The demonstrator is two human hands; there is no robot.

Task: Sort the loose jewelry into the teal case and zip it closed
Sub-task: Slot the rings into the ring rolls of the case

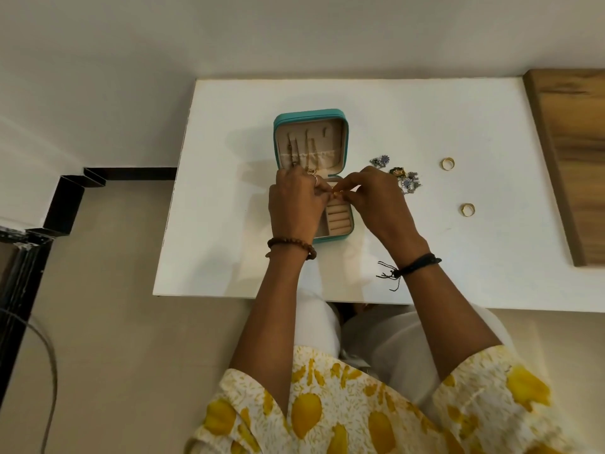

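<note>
Mid-sort: both the left hand (296, 204) and right hand (376, 198) pinch one small gold piece (337, 193) over the open case (312, 142); earrings (406, 181) and two rings (447, 163) lie right of the right hand, zip undone.

The teal case (312, 172) lay open on the white tabletop (425, 257). Above its base, the left hand (296, 204) and right hand (376, 201) together pinched a small gold piece (338, 192). Two gold rings (447, 163) and loose earrings (406, 181) lay toward 3 o'clock.
</note>
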